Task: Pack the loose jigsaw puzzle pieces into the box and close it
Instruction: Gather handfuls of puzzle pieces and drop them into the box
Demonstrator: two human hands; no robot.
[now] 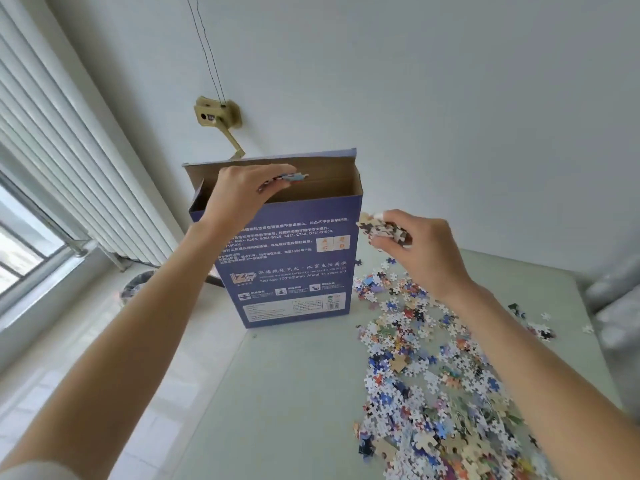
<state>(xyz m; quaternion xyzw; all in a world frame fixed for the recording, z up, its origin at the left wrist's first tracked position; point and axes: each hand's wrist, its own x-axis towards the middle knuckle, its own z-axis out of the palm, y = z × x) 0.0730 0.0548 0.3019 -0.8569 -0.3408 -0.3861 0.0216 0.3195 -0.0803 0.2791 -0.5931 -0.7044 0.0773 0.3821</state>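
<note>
- Two bare hands were up at the box [294, 268], which stood upright on the pale tabletop [294, 393] with its top flaps open.
- Over the box's open mouth, the left hand [242, 192] had its grip closed on a small bunch of puzzle pieces [289, 177], fingers curled down toward the opening.
- Just right of the box, near its upper corner, the right hand [419, 247] was raised above the tabletop, its grip pinched around a clump of pieces [382, 230].
- Many loose pieces [433, 375] lay spread on the tabletop to the right of the box, from its base toward the near edge.
- A few stray pieces [540, 329] sat farther right of the box, apart from the main heap.
- Behind the box, a tan bracket [216, 114] was fixed to the wall.
</note>
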